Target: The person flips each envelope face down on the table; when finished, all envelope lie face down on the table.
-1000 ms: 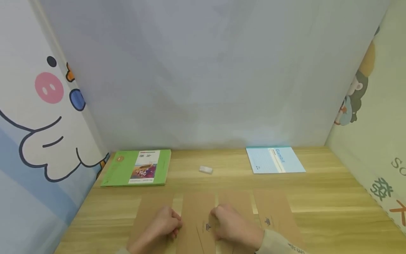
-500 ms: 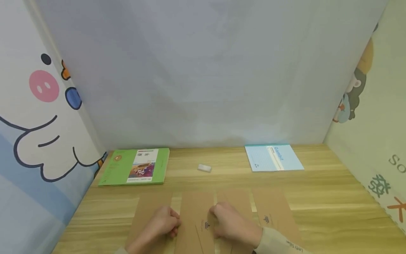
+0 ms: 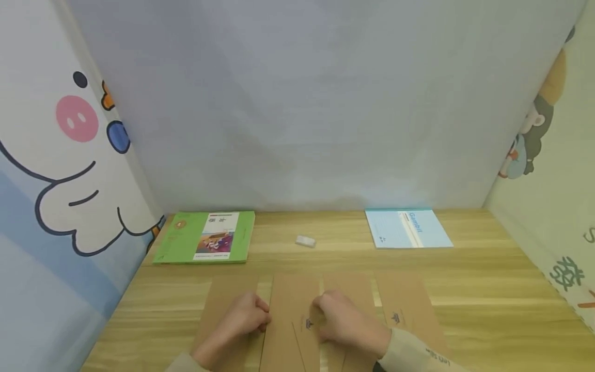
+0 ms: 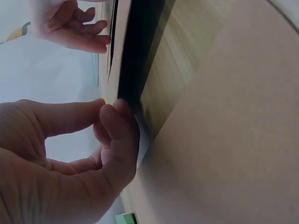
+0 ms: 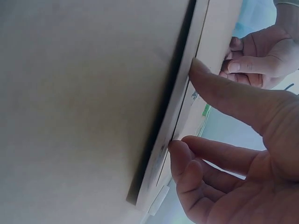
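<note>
Several long, flat brown kraft-paper pieces lie side by side near me. At the second from the left, the middle kraft-paper piece [image 3: 284, 310] with a small dark logo, both hands are at work. My left hand [image 3: 246, 315] pinches its left edge between thumb and curled fingers; in the left wrist view that edge stands raised over a dark gap. Along its right edge my right hand [image 3: 346, 323] holds on, thumb [image 5: 201, 72] and bent fingers apart from each other on the rim. The leftmost kraft-paper piece [image 3: 223, 294] lies partly under my left forearm.
Behind, on the wooden table [image 3: 483, 289], are a green book [image 3: 186, 237] at left, a white eraser-like block [image 3: 305, 241] in the middle and a light blue notebook [image 3: 390, 230] at right. Another kraft-paper piece [image 3: 404, 294] lies rightmost. Curtained walls [image 3: 297, 103] enclose the table.
The head view has shifted a little, so everything sits slightly higher and further right in it. Both hands keep their places at the edges of the middle kraft-paper piece.
</note>
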### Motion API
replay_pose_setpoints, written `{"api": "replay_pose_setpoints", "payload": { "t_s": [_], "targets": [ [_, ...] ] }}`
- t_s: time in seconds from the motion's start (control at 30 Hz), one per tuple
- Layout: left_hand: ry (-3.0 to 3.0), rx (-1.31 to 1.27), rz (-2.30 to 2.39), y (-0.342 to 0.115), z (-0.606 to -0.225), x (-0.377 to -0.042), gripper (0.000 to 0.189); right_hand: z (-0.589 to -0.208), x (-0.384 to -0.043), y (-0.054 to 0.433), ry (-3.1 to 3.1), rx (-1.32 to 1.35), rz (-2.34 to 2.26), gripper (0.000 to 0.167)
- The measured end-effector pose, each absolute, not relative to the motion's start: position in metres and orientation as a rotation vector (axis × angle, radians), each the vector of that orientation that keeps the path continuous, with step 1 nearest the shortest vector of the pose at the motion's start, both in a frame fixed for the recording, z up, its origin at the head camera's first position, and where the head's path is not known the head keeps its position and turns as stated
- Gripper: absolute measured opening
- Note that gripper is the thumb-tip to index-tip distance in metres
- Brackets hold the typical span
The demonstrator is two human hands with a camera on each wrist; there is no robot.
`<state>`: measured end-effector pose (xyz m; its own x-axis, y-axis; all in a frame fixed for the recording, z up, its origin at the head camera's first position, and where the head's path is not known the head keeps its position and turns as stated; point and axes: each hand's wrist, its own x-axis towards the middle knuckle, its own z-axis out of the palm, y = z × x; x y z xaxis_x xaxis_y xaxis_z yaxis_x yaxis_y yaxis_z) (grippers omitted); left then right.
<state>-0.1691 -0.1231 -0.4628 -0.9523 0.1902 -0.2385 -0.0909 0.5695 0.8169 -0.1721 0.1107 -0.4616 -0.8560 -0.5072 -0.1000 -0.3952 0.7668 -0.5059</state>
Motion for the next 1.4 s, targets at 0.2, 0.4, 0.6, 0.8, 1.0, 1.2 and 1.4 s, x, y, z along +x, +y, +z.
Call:
{"api": "replay_pose_setpoints", "payload": {
  "t_s": [0.2,0.4,0.6,0.8,1.0,1.2,1.4],
  "targets": [
    [2.361,0.081,1.513,-0.129,-0.462,-0.169,0.013,-0.462,-0.171,0.110,2.753,-0.745,-0.689,0.054],
    [2.220,0.085,1.632,-0.133,-0.459,-0.169,0.012,-0.462,-0.171,0.111,2.771,-0.781,-0.664,0.053],
    [2.136,0.117,1.682,-0.135,-0.459,-0.169,0.018,-0.463,-0.171,0.112,2.788,-0.836,-0.601,0.056],
    [2.110,0.179,1.725,-0.137,-0.460,-0.169,0.021,-0.464,-0.173,0.112,2.775,-0.856,-0.599,0.058],
    [2.092,0.198,1.772,-0.139,-0.456,-0.170,0.029,-0.461,-0.172,0.107,2.724,-0.806,-0.646,0.069],
    [2.075,0.203,1.841,-0.135,-0.452,-0.170,0.036,-0.456,-0.174,0.102,2.563,-0.764,-0.826,0.085],
    [2.024,0.247,1.873,-0.132,-0.450,-0.169,0.039,-0.454,-0.177,0.101,2.429,-0.787,-1.006,0.091]
  ]
}}
